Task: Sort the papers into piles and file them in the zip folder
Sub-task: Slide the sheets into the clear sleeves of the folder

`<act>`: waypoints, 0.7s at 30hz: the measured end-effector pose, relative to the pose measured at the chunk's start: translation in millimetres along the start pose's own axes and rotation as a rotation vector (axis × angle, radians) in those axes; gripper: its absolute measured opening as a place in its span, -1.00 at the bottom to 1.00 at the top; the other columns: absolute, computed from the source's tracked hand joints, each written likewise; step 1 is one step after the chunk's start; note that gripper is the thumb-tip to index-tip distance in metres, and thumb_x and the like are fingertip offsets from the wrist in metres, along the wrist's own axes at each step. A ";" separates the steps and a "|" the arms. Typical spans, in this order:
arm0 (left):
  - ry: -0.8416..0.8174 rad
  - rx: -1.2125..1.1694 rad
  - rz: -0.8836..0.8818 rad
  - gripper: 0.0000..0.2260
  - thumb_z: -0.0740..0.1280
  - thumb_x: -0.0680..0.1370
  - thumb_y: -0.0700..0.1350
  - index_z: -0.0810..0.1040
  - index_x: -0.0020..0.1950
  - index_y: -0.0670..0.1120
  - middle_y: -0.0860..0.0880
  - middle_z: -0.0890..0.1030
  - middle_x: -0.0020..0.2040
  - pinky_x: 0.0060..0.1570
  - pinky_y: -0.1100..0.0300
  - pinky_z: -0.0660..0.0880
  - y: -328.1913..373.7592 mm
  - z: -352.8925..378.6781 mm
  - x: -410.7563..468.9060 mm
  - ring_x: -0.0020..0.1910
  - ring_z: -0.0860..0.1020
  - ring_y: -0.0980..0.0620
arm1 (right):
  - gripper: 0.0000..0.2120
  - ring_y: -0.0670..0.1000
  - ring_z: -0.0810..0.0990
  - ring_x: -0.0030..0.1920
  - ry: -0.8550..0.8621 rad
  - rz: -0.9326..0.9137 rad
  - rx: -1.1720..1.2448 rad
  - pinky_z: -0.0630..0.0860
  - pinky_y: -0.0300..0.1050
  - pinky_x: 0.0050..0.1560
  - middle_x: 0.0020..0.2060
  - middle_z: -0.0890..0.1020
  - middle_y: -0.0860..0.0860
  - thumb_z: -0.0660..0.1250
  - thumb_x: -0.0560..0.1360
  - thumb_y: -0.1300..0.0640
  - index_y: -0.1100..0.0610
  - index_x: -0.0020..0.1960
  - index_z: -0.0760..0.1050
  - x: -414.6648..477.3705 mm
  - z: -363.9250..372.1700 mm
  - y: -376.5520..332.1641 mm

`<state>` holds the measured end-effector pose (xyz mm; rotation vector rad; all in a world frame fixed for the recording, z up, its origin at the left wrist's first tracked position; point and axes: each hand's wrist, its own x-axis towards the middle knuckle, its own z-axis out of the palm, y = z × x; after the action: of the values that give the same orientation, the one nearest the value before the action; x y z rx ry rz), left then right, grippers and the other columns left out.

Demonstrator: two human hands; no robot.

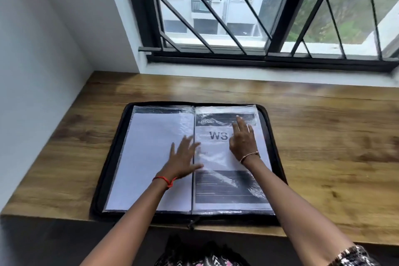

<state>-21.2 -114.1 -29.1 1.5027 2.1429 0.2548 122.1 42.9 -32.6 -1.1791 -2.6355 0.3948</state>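
- Two flat hands, left hand (184, 157) and right hand (243, 138), fingers spread, press glossy crinkly sleeves.
- Under them: black zip folder (273, 140), open, rectangular, long axis running left-right on wooden desk (323, 136).

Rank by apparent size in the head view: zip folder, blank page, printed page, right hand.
1. Largest: zip folder.
2. Next: blank page and printed page, too alike to rank against each other.
3. Smallest: right hand.
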 end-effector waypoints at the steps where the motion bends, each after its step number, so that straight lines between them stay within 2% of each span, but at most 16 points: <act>1: 0.122 -0.007 -0.114 -0.37 0.26 0.54 0.12 0.08 0.51 -0.02 -0.04 -0.07 0.55 0.44 -0.09 -0.17 -12.9 -3.0 -3.6 0.53 -0.13 -0.02 | -0.53 0.19 0.17 0.47 -0.021 -0.052 -0.008 0.05 0.10 0.45 0.43 0.23 0.26 0.19 0.46 0.33 0.34 0.37 0.29 4.1 2.4 -11.5; 4: 0.343 -0.132 -0.459 -0.42 0.26 0.56 0.07 0.18 0.48 -0.14 -0.15 0.09 0.51 0.42 -0.05 0.02 -50.5 -17.8 -17.9 0.50 0.04 -0.11 | -0.55 0.17 0.15 0.48 -0.052 -0.190 0.011 0.03 0.09 0.46 0.45 0.21 0.22 0.18 0.50 0.28 0.32 0.39 0.27 15.8 11.1 -46.3; 8: 0.423 -0.124 -0.711 -0.48 0.26 0.56 0.06 0.29 0.34 -0.28 -0.22 0.23 0.40 0.32 -0.08 0.20 -90.8 -32.8 -37.9 0.39 0.19 -0.20 | -0.57 0.16 0.11 0.49 -0.075 -0.323 0.045 0.03 0.08 0.46 0.48 0.15 0.19 0.19 0.52 0.27 0.32 0.37 0.29 22.2 24.8 -91.9; 11: 0.442 -0.125 -0.766 -0.55 0.28 0.55 0.02 0.35 0.25 -0.31 -0.26 0.31 0.31 0.20 -0.09 0.33 -104.7 -39.3 -44.1 0.31 0.27 -0.23 | -0.56 0.07 0.00 0.52 -0.107 -0.364 0.032 -0.05 0.02 0.48 0.51 0.04 0.12 0.15 0.55 0.23 0.28 0.41 0.22 24.0 34.1 -116.2; 15: 0.410 -0.197 -0.787 -0.67 0.30 0.55 -0.09 0.42 0.17 -0.32 -0.29 0.40 0.23 0.18 -0.12 0.33 -114.0 -45.1 -40.8 0.24 0.36 -0.28 | -0.56 0.05 -0.02 0.52 -0.142 -0.378 0.008 -0.06 0.01 0.48 0.52 0.02 0.10 0.13 0.57 0.20 0.26 0.42 0.20 24.3 41.6 -127.0; 16: 0.429 -0.246 -0.784 -0.75 0.29 0.53 -0.15 0.45 0.10 -0.32 -0.31 0.45 0.18 0.16 -0.11 0.35 -117.2 -47.3 -40.3 0.19 0.40 -0.30 | -0.57 0.04 -0.02 0.52 -0.149 -0.369 0.005 -0.05 0.01 0.47 0.52 0.02 0.09 0.13 0.57 0.20 0.26 0.42 0.20 24.7 42.5 -127.0; 18: 0.468 -0.331 -0.761 -0.91 0.26 0.47 -0.27 0.45 -0.17 -0.30 -0.34 0.54 0.00 0.03 -0.08 0.43 -120.9 -54.3 -40.8 0.08 0.48 -0.34 | -0.58 0.03 -0.01 0.52 -0.155 -0.346 -0.001 -0.03 0.00 0.47 0.52 0.02 0.08 0.13 0.58 0.19 0.26 0.41 0.21 25.5 42.1 -123.3; 19: 0.481 -0.349 -0.748 -0.89 0.24 0.45 -0.31 0.41 -0.28 -0.28 -0.33 0.55 -0.10 -0.02 -0.06 0.45 -123.6 -57.8 -40.4 0.04 0.50 -0.36 | -0.58 0.03 0.00 0.52 -0.153 -0.333 -0.003 -0.02 -0.01 0.47 0.52 0.03 0.08 0.13 0.58 0.18 0.25 0.41 0.21 26.3 40.8 -120.4; 20: 0.480 -0.379 -0.751 -0.89 0.23 0.45 -0.32 0.43 -0.29 -0.28 -0.30 0.55 -0.15 -0.04 -0.03 0.46 -125.3 -62.9 -40.8 0.03 0.51 -0.35 | -0.58 0.04 0.02 0.52 -0.150 -0.321 -0.003 -0.01 -0.01 0.46 0.52 0.04 0.09 0.13 0.58 0.18 0.25 0.41 0.22 27.3 39.7 -117.1; 21: 0.481 -0.433 -0.761 -0.90 0.23 0.45 -0.31 0.48 -0.21 -0.33 -0.29 0.55 -0.13 -0.04 0.00 0.45 -126.6 -69.1 -39.2 0.02 0.52 -0.32 | -0.58 0.05 0.05 0.51 -0.141 -0.309 0.004 0.01 -0.01 0.46 0.51 0.06 0.10 0.14 0.57 0.18 0.26 0.40 0.23 28.2 37.2 -113.4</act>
<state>-150.0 -188.0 -12.6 0.3469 2.6227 0.7898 13.7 -14.2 -27.0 -0.7474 -2.8732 0.4373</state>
